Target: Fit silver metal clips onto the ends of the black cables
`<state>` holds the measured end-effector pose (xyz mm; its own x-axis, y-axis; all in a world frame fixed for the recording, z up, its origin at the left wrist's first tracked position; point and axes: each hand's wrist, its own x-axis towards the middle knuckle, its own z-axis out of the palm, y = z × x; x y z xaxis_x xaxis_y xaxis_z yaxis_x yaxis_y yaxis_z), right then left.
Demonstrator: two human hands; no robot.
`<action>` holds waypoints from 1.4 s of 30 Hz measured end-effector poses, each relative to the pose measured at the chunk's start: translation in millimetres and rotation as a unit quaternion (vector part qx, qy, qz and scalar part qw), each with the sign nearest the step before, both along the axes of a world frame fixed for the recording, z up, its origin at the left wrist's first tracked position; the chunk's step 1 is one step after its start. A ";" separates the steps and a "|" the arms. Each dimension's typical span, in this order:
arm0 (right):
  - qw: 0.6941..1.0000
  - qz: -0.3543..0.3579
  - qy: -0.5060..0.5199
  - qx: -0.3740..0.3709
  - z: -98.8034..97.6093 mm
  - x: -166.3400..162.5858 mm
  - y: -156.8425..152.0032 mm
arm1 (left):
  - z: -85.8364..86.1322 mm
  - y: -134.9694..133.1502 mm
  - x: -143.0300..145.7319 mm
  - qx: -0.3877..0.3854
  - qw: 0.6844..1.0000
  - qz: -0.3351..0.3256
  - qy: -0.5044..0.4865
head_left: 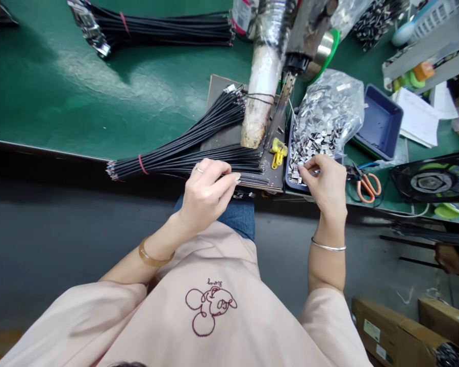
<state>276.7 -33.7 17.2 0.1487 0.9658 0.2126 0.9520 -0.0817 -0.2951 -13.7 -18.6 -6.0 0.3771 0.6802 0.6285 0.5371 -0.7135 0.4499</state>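
A bundle of black cables (183, 148) tied with a red band lies across the bench edge onto a dark plate (222, 135). My left hand (206, 193) pinches the ends of the cables near the plate's front edge, fingers closed. My right hand (325, 181) is closed in a pinch on a small metal terminal at the front of a blue tray (290, 168) heaped with silver metal terminals (317, 137). A wrapped machine head (262, 81) hangs over the plate between both hands, with a small yellow clip (278, 152) beside it.
A second black cable bundle (164, 28) lies at the back of the green bench (80, 92). An empty blue tray (380, 122), orange-handled scissors (367, 186), a black fan (432, 178) and papers sit at the right. Cardboard boxes (409, 331) stand on the floor.
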 end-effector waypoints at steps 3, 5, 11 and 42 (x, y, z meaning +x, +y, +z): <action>1.000 0.020 0.007 0.002 -1.1 -2.4 4.0 | 0.0 -0.7 -1.1 0.004 0.999 -0.024 0.021; 0.999 0.027 0.011 0.011 -2.8 -3.8 5.0 | 0.9 -0.4 -1.9 0.003 0.999 -0.048 0.023; 0.995 -0.013 -0.007 0.096 -6.4 -9.3 -2.1 | 13.7 3.1 4.5 -0.053 0.982 -0.174 0.042; 0.883 0.040 0.431 0.180 -20.5 -112.9 -35.5 | 2.5 5.2 35.3 -0.424 0.842 -0.158 -0.295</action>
